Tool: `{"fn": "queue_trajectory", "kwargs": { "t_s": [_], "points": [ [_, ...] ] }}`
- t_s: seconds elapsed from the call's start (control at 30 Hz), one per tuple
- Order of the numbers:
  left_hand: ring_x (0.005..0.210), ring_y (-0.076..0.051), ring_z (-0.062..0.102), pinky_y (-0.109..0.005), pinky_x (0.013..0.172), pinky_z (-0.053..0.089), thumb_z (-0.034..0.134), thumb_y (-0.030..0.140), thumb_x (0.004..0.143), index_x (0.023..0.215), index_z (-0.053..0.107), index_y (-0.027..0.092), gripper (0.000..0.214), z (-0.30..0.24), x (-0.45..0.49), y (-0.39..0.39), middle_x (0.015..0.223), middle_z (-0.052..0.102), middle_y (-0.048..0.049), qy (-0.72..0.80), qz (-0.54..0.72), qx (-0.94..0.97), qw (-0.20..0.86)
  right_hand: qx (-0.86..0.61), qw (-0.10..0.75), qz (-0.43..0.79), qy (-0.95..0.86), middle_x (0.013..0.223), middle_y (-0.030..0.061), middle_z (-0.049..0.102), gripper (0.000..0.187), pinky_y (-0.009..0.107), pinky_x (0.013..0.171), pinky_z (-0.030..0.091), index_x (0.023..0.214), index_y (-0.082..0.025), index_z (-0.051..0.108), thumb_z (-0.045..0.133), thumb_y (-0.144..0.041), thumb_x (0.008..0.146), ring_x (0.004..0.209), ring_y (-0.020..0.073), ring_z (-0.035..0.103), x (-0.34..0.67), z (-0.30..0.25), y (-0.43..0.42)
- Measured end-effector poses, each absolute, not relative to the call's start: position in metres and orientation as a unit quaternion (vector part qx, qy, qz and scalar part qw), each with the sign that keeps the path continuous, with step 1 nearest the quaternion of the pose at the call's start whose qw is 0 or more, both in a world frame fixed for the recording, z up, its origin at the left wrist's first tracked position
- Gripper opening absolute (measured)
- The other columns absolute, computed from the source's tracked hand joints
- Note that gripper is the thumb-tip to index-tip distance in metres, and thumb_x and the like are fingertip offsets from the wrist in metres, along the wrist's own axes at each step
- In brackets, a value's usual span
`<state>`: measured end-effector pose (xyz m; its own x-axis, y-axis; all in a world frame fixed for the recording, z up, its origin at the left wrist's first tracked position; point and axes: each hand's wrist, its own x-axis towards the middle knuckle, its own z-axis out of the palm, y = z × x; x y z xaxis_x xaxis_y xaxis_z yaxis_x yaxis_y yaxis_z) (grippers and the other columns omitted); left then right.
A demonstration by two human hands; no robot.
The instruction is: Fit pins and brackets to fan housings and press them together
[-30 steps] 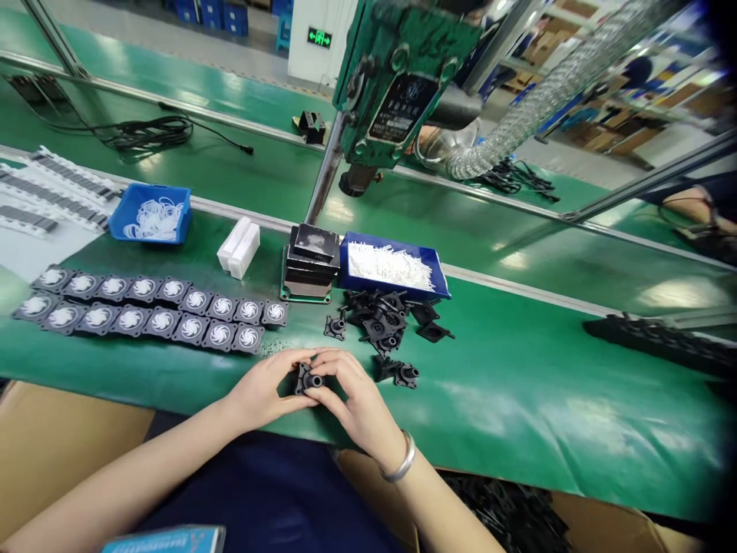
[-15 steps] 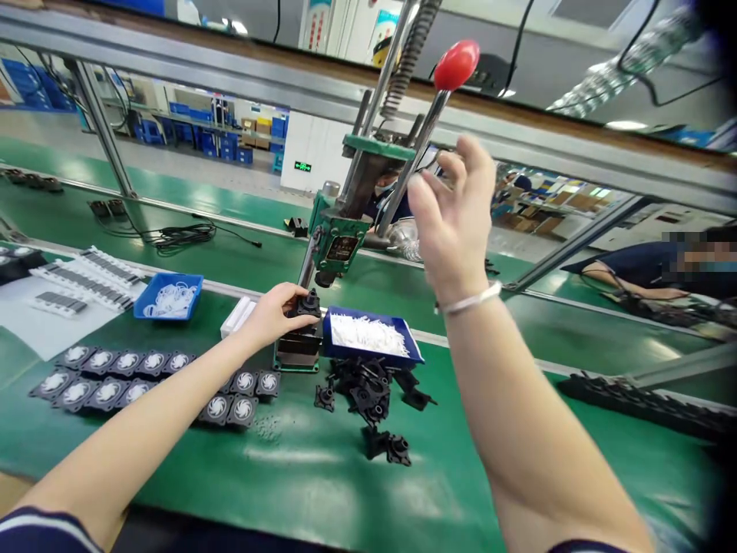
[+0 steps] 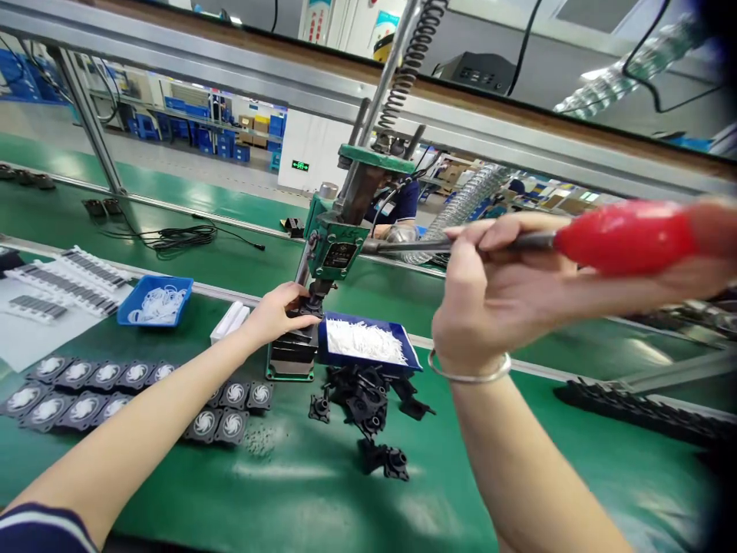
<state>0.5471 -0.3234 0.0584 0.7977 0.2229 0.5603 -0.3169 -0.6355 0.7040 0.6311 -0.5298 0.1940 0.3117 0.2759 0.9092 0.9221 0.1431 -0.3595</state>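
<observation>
My left hand pinches a black plastic part on the block at the base of a green hand press. The press ram comes down onto this part, though fingers partly hide the contact. My right hand is on the metal rod of the press lever, which lies nearly level and points right. Its red knob is blurred close to the camera. Just right of the press base, loose black plastic parts lie in a heap, with a few apart from it.
Behind the heap, a dark blue tray holds small white pieces. A blue bin of white rings stands left. Rows of black fans with white blades lie under my left forearm. A black cable lies farther back. Dark parts line the right side.
The lever has swung down from upright to nearly level, and the press ram has lowered onto the black part. My right hand has come onto the lever; the left stays at the base.
</observation>
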Motion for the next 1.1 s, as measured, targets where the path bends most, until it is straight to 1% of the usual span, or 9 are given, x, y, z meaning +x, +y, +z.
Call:
{"fn": "queue_trajectory", "kwargs": {
  "t_s": [0.13,0.23,0.33,0.47,0.53,0.67,0.87,1.0,1.1],
  "points": [
    [0.090,-0.021,0.064,-0.036,0.081,0.057,0.074,0.045,0.080,0.103,0.061,0.016,0.039,0.059,0.545,-0.324,0.100,0.062,-0.0079,-0.025,0.315,0.853,0.416,-0.520,0.607,-0.429,-0.422,0.112,0.0063,0.047,0.078,0.049,0.091,0.056,0.149,-0.038,-0.004,0.053,-0.031,0.095,0.105,0.0230,0.061,0.621,0.198,-0.515],
    [0.089,-0.021,0.065,-0.037,0.081,0.057,0.074,0.044,0.081,0.102,0.062,0.016,0.037,0.061,0.544,-0.324,0.100,0.064,-0.0079,-0.022,0.311,0.859,0.406,-0.452,0.631,-0.468,-0.423,0.100,0.0033,0.045,0.069,0.047,0.087,0.055,0.144,-0.039,0.004,0.049,-0.025,0.093,0.100,0.0220,0.060,0.619,0.195,-0.507],
    [0.088,-0.022,0.065,-0.036,0.079,0.057,0.075,0.042,0.080,0.102,0.062,0.016,0.036,0.065,0.544,-0.325,0.098,0.065,-0.0076,-0.023,0.310,0.862,0.399,-0.460,0.601,-0.466,-0.458,0.118,0.0059,0.043,0.064,0.040,0.082,0.057,0.140,-0.040,0.014,0.049,-0.019,0.092,0.096,0.0190,0.060,0.623,0.210,-0.512],
    [0.091,-0.022,0.063,-0.035,0.078,0.057,0.076,0.035,0.079,0.100,0.061,0.016,0.033,0.071,0.536,-0.331,0.098,0.064,-0.0068,-0.008,0.318,0.861,0.397,-0.540,0.562,-0.368,-0.507,0.155,0.0096,0.013,0.062,0.038,0.092,0.057,0.143,-0.032,0.022,0.054,-0.015,0.093,0.111,0.0175,0.059,0.621,0.223,-0.534],
    [0.096,-0.023,0.062,-0.036,0.082,0.056,0.076,0.032,0.079,0.102,0.061,0.018,0.031,0.072,0.524,-0.342,0.100,0.062,-0.0060,0.000,0.331,0.868,0.371,-0.603,0.545,-0.284,-0.507,0.155,0.0118,0.021,0.069,0.039,0.093,0.057,0.146,-0.031,0.020,0.061,-0.022,0.091,0.115,0.0203,0.058,0.610,0.199,-0.541],
    [0.095,-0.023,0.062,-0.036,0.082,0.055,0.069,0.028,0.087,0.108,0.059,0.018,0.025,0.059,0.492,-0.384,0.098,0.062,-0.0070,-0.010,0.373,0.890,0.262,-0.732,0.481,-0.046,-0.480,0.126,0.0146,0.054,0.082,0.034,0.070,0.061,0.150,-0.025,0.019,0.069,-0.036,0.086,0.084,0.0182,0.066,0.568,0.105,-0.542],
    [0.102,-0.026,0.065,-0.038,0.087,0.057,0.054,0.022,0.096,0.126,0.051,0.018,0.030,0.033,0.468,-0.433,0.108,0.063,-0.0123,-0.039,0.395,0.900,0.179,-0.798,0.461,-0.122,-0.368,0.100,0.0090,0.059,0.034,0.034,0.069,0.059,0.113,-0.019,0.050,0.065,-0.035,0.087,0.084,0.0208,0.065,0.539,0.038,-0.556],
    [0.114,-0.032,0.060,-0.048,0.097,0.053,0.063,0.031,0.091,0.130,0.047,0.019,0.044,0.032,0.450,-0.417,0.122,0.059,-0.0153,0.006,0.301,0.937,0.177,-0.884,0.354,-0.190,-0.238,0.097,0.0097,0.065,0.041,0.037,0.071,0.056,0.110,-0.019,0.052,0.064,-0.050,0.086,0.079,0.0231,0.067,0.594,0.029,-0.619],
    [0.107,-0.035,0.063,-0.059,0.103,0.046,0.068,0.029,0.085,0.119,0.055,0.018,0.038,0.024,0.435,-0.390,0.115,0.062,-0.0144,0.020,0.201,0.971,0.128,-0.969,0.191,-0.145,-0.058,0.105,0.0137,0.066,0.043,0.036,0.070,0.052,0.111,-0.018,0.051,0.064,-0.049,0.084,0.087,0.0269,0.067,0.650,0.012,-0.683]
  ]
}}
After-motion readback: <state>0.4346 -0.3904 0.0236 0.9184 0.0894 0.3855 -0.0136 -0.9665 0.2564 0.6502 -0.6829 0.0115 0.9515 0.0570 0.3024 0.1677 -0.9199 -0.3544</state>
